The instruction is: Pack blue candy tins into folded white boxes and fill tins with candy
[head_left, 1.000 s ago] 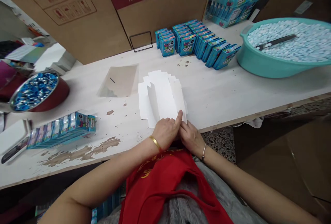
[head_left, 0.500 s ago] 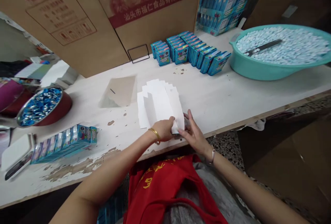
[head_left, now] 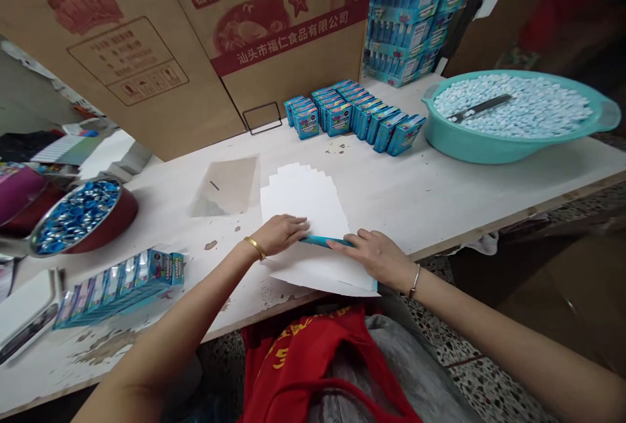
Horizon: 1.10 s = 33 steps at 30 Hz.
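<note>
A white cardboard blank [head_left: 323, 271] with a blue printed face lies before me, its lower part reaching over the table's front edge. A narrow blue folded strip [head_left: 320, 240] stands along its far side. My left hand [head_left: 282, 235] holds the left end of this strip, fingers closed and pressed against it. At the opposite end, my right hand [head_left: 379, 255] grips the strip with the forefinger stretched along it. Just beyond the strip, white stepped-edge cardboard [head_left: 306, 191] lies flat on the table. The undersides of both hands are hidden.
Small blue candy boxes [head_left: 337, 116] stand in rows at the back, before a large carton [head_left: 288, 84]. Right is a turquoise basin [head_left: 479, 146] of pale candies. Left are a red pot [head_left: 122, 211] of blue-wrapped sweets, a filled display box [head_left: 132, 273] and a plastic sheet [head_left: 227, 185].
The white flap has swung down toward me, and a blue strip now shows. My hands have moved apart to its two ends. The camera view has tilted slightly up.
</note>
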Available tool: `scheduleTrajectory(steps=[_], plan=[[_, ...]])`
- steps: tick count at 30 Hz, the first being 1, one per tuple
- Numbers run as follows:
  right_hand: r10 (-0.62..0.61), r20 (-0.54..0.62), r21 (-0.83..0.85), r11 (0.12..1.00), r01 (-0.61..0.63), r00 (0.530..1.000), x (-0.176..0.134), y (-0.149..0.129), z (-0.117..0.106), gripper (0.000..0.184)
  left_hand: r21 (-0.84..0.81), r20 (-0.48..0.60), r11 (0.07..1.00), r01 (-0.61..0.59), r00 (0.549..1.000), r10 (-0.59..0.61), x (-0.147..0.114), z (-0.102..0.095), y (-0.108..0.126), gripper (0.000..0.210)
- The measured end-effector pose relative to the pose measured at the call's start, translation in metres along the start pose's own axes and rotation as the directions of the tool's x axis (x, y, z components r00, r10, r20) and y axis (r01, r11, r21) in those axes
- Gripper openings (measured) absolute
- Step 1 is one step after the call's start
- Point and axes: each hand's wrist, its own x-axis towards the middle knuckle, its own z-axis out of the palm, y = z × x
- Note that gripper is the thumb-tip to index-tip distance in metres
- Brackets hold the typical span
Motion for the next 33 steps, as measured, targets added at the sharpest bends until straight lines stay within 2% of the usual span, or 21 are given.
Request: scheduleTrajectory(steps=[3, 6, 10, 12, 15, 21, 33], plan=[[0.057, -0.019, -0.015, 0.998, -0.058, 0.998, -0.003, -0.010, 0.004, 0.046, -0.016, 0.025, 0.997, -0.072, 0.997, 0.072, -0.010, 0.017, -0.008, 0.037], [0.122, 0.007, 0.067, 0.990, -0.122, 0.992, -0.005, -0.013, 0.005, 0.044, 0.032, 0.010, 0.995, -0.096, 0.995, 0.096, -0.009, 0.024, -0.004, 0.040], [0.266, 0.064, 0.169, 0.947, -0.273, 0.962, 0.003, -0.011, 0.003, 0.042, 0.221, 0.053, 0.974, 0.053, 0.996, -0.066, 0.006, 0.025, 0.005, 0.019], [0.290, 0.129, 0.132, 0.943, -0.306, 0.948, 0.011, -0.010, 0.001, 0.030, 0.281, 0.076, 0.956, 0.084, 0.991, -0.109, 0.013, 0.025, 0.008, 0.014], [0.248, 0.248, 0.031, 0.964, -0.263, 0.937, 0.025, -0.008, -0.003, 0.015, 0.298, 0.117, 0.954, 0.041, 0.990, -0.079, 0.020, 0.022, 0.011, 0.013], [0.232, 0.313, -0.046, 0.972, -0.229, 0.921, 0.036, -0.008, 0.002, 0.021, 0.412, 0.318, 0.897, -0.159, 0.948, 0.022, 0.032, 0.014, 0.015, 0.016], [0.180, 0.385, -0.119, 0.982, -0.145, 0.905, 0.038, -0.014, 0.002, 0.025, 0.416, 0.325, 0.901, -0.121, 0.946, -0.022, 0.038, 0.027, 0.021, 0.020]])
